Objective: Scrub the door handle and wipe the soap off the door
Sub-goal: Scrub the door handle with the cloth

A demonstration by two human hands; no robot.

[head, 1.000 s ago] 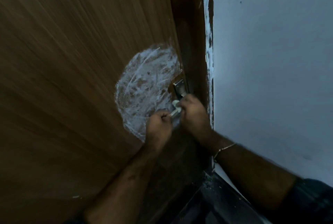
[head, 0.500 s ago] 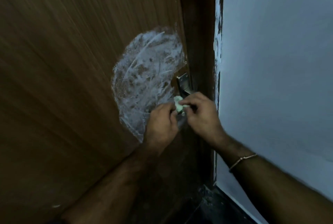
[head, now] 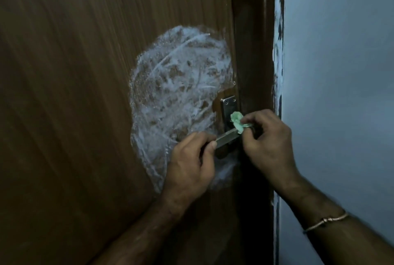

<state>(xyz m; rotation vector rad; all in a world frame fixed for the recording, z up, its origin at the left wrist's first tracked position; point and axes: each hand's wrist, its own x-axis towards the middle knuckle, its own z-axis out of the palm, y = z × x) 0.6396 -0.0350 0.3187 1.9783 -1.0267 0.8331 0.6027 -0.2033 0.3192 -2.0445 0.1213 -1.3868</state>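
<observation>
A brown wooden door (head: 74,94) carries a wide round patch of white soap foam (head: 177,94) beside its metal lever handle (head: 227,137). The handle's metal plate (head: 229,105) sits at the door's right edge. My left hand (head: 189,170) is closed around the free end of the lever. My right hand (head: 268,143) pinches a small green scrub pad (head: 237,122) against the handle where the lever meets the plate. The lever's root is hidden behind the pad and my fingers.
A dark wooden door frame (head: 253,51) runs down right of the handle, with a rough white-painted edge (head: 278,30). A pale blue-grey wall (head: 341,94) fills the right side. A thin bracelet (head: 326,221) circles my right wrist.
The view has shifted so the handle sits further right and more of the lever shows. My right hand with the green pad has slid slightly along the handle; my left hand still grips the lever end.
</observation>
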